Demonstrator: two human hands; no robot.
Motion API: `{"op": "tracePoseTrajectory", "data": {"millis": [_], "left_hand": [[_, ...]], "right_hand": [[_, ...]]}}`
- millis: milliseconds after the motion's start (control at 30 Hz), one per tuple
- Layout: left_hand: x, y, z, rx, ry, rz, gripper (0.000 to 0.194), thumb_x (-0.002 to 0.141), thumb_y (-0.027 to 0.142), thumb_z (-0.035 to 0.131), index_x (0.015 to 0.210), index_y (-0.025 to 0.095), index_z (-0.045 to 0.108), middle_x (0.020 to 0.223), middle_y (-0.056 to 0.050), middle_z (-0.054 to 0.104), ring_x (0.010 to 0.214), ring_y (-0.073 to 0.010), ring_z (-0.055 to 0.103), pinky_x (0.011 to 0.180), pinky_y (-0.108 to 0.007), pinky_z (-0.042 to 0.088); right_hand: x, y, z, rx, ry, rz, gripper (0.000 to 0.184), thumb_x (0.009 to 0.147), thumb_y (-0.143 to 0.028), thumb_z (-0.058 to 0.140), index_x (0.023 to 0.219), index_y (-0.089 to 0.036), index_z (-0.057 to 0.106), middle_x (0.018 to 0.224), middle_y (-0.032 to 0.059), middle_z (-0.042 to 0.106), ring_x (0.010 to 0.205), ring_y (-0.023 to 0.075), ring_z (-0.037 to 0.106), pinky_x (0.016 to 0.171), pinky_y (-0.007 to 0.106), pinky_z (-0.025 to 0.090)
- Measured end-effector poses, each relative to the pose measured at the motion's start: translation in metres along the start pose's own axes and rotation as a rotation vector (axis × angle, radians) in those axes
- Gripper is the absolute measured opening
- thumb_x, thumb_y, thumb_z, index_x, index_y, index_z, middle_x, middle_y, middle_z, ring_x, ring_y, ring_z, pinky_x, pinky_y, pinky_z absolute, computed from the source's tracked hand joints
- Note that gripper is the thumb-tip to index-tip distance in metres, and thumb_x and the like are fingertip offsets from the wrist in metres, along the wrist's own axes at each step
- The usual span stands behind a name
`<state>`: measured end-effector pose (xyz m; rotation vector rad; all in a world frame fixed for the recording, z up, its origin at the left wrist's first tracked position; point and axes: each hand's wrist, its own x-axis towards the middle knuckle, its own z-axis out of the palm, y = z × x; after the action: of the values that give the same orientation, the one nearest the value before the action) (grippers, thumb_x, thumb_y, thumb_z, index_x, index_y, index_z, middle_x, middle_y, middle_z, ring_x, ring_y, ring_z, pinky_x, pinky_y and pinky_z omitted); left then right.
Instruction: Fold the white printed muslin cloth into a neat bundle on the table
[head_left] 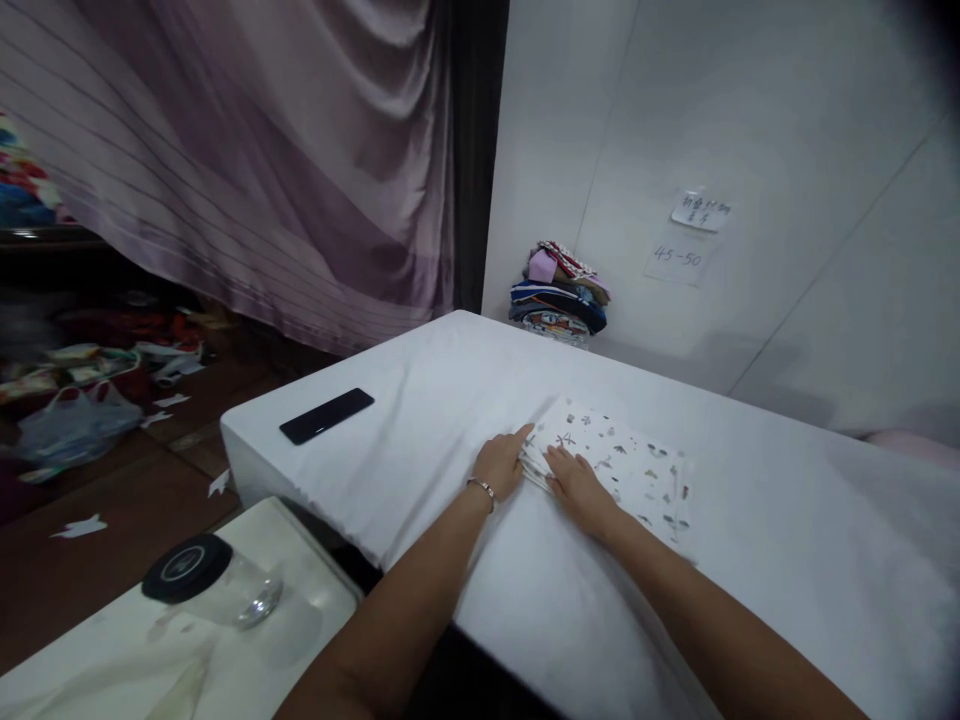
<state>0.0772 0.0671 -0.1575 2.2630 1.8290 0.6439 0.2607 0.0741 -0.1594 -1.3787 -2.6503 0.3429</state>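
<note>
A folded white cloth [630, 465] with small leaf and star-like prints lies flat on the white-covered table [420, 400]. Along its left edge, the layers of the fold show. My left hand [501, 466], with a bracelet at the wrist, is closed on that left edge; its thumb is partly hidden. Flat on top of the cloth, close to the same edge, rests my right hand [581, 492], its fingers stretched out. What kind of item the cloth is, I cannot tell.
A black phone [327, 415] lies at the table's left. On a lower surface sits a clear jar [232, 595] with a black lid. A stack of folded clothes [559, 295] stands beyond the far edge, by the wall. A plastic bag [75, 425] and scraps lie on the floor.
</note>
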Motion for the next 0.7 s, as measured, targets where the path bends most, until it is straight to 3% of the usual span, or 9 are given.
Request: {"op": "tracePoseTrajectory", "data": {"millis": [133, 200, 300, 500, 700], "left_hand": [[-0.001, -0.003, 0.002, 0.040, -0.028, 0.052, 0.047, 0.079, 0.009, 0.044, 0.122, 0.026, 0.052, 0.109, -0.004, 0.060, 0.100, -0.0186, 0.052, 0.089, -0.031, 0.040], [-0.001, -0.004, 0.003, 0.027, -0.035, 0.048, 0.043, 0.079, 0.010, 0.045, 0.116, 0.027, 0.057, 0.107, -0.003, 0.060, 0.099, -0.0176, 0.053, 0.088, -0.029, 0.041], [-0.001, -0.004, 0.003, 0.027, -0.037, 0.049, 0.043, 0.078, 0.009, 0.045, 0.115, 0.028, 0.058, 0.104, -0.003, 0.059, 0.097, -0.0176, 0.053, 0.086, -0.029, 0.041], [-0.002, 0.000, 0.000, 0.043, -0.059, 0.045, 0.044, 0.077, 0.007, 0.043, 0.112, 0.029, 0.059, 0.101, -0.003, 0.058, 0.094, -0.0179, 0.051, 0.083, -0.029, 0.040], [-0.005, 0.004, -0.005, 0.044, -0.098, 0.006, 0.041, 0.080, 0.011, 0.042, 0.110, 0.031, 0.060, 0.102, -0.004, 0.057, 0.094, -0.0192, 0.050, 0.080, -0.031, 0.040]], "right_hand": [[-0.001, 0.001, -0.005, 0.061, -0.036, 0.003, 0.052, 0.090, -0.031, 0.037, 0.140, -0.014, 0.036, 0.149, 0.0107, 0.028, 0.139, 0.0241, 0.019, 0.112, 0.046, 0.014], [0.002, 0.005, -0.011, 0.152, -0.049, -0.014, 0.054, 0.089, -0.037, 0.041, 0.138, -0.017, 0.039, 0.146, 0.0101, 0.033, 0.137, 0.0251, 0.024, 0.111, 0.046, 0.019], [0.016, 0.017, -0.021, 0.255, 0.029, 0.005, 0.049, 0.090, -0.040, 0.039, 0.135, -0.020, 0.044, 0.141, 0.0080, 0.043, 0.132, 0.0234, 0.034, 0.109, 0.042, 0.028], [0.070, 0.048, -0.033, 0.067, 0.087, 0.181, 0.052, 0.092, -0.032, 0.034, 0.140, -0.013, 0.035, 0.149, 0.0121, 0.028, 0.138, 0.0239, 0.020, 0.111, 0.041, 0.022], [0.085, 0.076, -0.014, -0.186, 0.060, 0.299, 0.055, 0.094, -0.040, 0.027, 0.143, -0.017, 0.028, 0.151, 0.0072, 0.023, 0.139, 0.0230, 0.017, 0.110, 0.047, 0.016]]}}
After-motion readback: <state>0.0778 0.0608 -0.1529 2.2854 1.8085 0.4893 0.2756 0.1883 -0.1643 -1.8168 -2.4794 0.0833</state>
